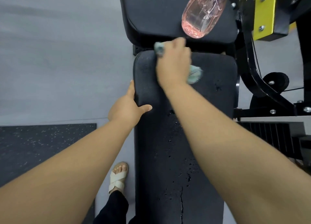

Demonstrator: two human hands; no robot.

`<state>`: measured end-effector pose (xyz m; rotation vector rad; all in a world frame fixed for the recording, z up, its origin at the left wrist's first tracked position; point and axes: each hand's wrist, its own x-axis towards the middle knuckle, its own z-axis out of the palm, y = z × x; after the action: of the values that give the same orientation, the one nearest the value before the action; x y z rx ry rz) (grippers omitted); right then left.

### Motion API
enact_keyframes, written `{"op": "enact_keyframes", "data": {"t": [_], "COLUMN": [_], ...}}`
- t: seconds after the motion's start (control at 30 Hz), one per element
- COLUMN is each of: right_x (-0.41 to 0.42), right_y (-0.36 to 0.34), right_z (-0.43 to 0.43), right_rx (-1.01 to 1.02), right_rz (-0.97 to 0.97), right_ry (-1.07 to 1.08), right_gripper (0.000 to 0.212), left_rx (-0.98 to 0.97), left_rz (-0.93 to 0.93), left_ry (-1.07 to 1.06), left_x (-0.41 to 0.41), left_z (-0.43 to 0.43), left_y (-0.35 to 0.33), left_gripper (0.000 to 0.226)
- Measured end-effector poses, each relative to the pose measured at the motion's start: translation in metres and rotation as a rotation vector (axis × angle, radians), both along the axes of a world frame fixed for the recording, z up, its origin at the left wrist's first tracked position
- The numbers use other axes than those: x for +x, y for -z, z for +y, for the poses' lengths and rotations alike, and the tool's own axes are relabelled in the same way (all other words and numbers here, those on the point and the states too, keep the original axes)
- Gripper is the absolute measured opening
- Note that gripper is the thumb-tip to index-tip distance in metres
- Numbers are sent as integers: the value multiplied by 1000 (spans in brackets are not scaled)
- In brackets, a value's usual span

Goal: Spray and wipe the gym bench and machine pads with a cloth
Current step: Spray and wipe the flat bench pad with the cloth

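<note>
- The right hand (173, 63) is clenched around a crumpled pale green cloth (195, 74) and presses it on the far end of the long black padded bench (168, 156); the hand and cloth look blurred.
- Parts of the cloth stick out on both sides of the fist.
- The left hand (126, 109) grasps the left edge of the same pad, with the thumb lying on top and the fingers hidden under the edge.
- Small wet drops (170, 141) lie along the middle of the pad.
- A transparent pink plastic spray bottle (200, 16) lies on the second black pad (151, 13), just beyond the cloth.
- A black and yellow metal machine frame (264, 13) stands at the right.
- A foot in a beige cross-strap sandal (117, 178) stands on the grey floor (58, 55), near a black speckled rubber mat (33, 148).
</note>
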<state>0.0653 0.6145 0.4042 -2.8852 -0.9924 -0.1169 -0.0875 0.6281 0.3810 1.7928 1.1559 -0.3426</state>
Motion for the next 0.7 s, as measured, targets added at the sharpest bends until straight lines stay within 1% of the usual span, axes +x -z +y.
{"op": "enact_keyframes", "data": {"t": [0.1, 0.17, 0.2, 0.27, 0.3, 0.33, 0.4, 0.43, 0.47, 0.5, 0.53, 0.6, 0.67, 0.7], "right_x": [-31, -11, 6, 38, 55, 67, 72, 64, 51, 33, 12, -16, -7, 10], "right_y": [7, 6, 7, 9, 9, 9, 9, 13, 16, 21, 27, 34, 36, 35], "right_z": [13, -2, -14, -51, -75, -97, -123, -122, -119, -111, -103, -107, -136, -152], "right_rx": [-1, 124, 160, 107, 94, 84, 117, 140, 158, 185, 224, 250, 179, 152], "right_rz": [21, -18, -51, -21, -19, -15, -20, -10, 11, 34, 37, 8, -32, -71], "right_ry": [-384, -483, -466, -282, -153, -11, 289, 398, 456, 442, 347, 12, -331, -434], "right_gripper": [29, 24, 23, 28, 31, 33, 34, 33, 34, 35, 36, 36, 40, 43], "left_rx": [-30, -27, -22, -3, 35, 122, 392, 505, 577, 613, 633, 680, 722, 728], "left_rz": [-53, -58, -55, -40, -26, 0, 49, 38, 21, 23, 44, 93, 132, 150], "left_ry": [-23, -28, -33, -65, -80, -74, 43, 127, 222, 318, 394, 506, 581, 610], "left_x": [-1, -2, -2, 0, 2, 5, 12, 16, 22, 26, 29, 40, 50, 54], "left_z": [0, 0, -1, -7, -13, -22, -40, -48, -57, -62, -64, -67, -69, -69], "left_y": [1, -1, -2, -5, -9, -14, -26, -30, -34, -35, -34, -36, -37, -37], "left_gripper": [93, 89, 88, 86, 87, 87, 86, 86, 84, 84, 86, 97, 107, 112]}}
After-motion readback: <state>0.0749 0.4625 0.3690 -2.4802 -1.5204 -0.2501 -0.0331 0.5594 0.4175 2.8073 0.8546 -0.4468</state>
